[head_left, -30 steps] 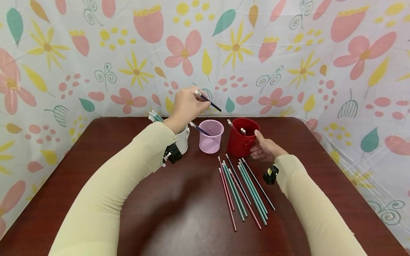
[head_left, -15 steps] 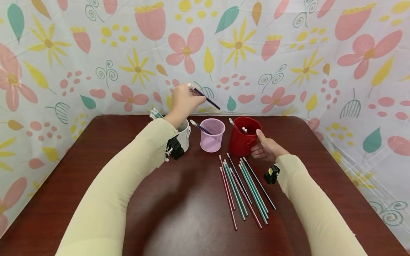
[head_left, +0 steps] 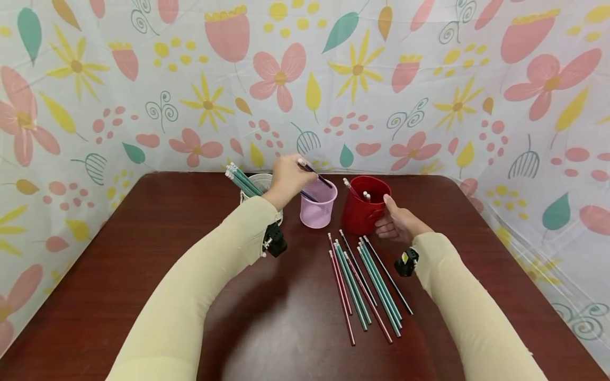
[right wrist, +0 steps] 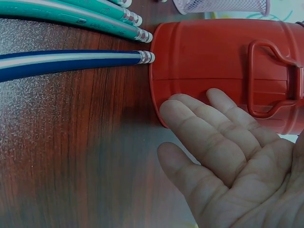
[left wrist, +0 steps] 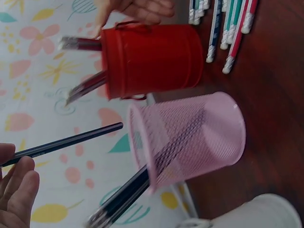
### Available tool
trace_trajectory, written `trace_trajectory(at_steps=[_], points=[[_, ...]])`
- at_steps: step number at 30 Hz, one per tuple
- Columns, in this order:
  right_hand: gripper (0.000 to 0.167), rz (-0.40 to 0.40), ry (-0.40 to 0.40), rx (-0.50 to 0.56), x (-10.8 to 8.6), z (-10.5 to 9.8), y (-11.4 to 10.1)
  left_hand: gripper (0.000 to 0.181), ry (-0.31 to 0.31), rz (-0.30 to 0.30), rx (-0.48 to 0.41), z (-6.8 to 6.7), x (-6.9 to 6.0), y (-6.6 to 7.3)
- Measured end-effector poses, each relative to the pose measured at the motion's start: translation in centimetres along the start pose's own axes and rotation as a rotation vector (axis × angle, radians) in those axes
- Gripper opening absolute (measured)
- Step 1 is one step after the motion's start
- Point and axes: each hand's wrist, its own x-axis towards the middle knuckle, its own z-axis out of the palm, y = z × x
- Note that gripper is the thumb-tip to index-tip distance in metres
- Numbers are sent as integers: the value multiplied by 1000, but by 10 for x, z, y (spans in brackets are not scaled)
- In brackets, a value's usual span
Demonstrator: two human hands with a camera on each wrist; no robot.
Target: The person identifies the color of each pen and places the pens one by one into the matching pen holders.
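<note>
Just above the pink mesh cup (head_left: pixel 314 215), the nearer left hand (head_left: pixel 288 179) pinched a navy pencil (left wrist: pixel 80 139) in its fingers, free end slanting down toward the mouth; right of the cup, the right hand (head_left: pixel 399 221) touched the red pail (head_left: pixel 356 216), fingers extended.

The left hand (left wrist: pixel 19 192) pinches a dark pencil (left wrist: pixel 76 139) — near a pink mesh cup (left wrist: pixel 204 147).
</note>
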Motion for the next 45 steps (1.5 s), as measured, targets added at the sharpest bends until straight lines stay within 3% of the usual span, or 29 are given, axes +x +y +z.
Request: trace_trajectory(at_steps=[10, 19, 29, 39, 45], points=[[93, -3, -2, 6, 1, 2, -1, 10, -19, -33, 22, 18, -5, 0], [97, -4, -12, 6, 2, 2, -1, 17, -44, -98, 9, 32, -7, -15], [99, -8, -15, -8, 1, 0, 0, 33, -72, -68, 97, 47, -12, -29], [98, -5, -30, 6, 5, 3, -1, 44, -98, -107, 135, 42, -12, -38], [95, -11, -34, 11, 6, -1, 0, 35, -132, -153, 118, 38, -12, -42]])
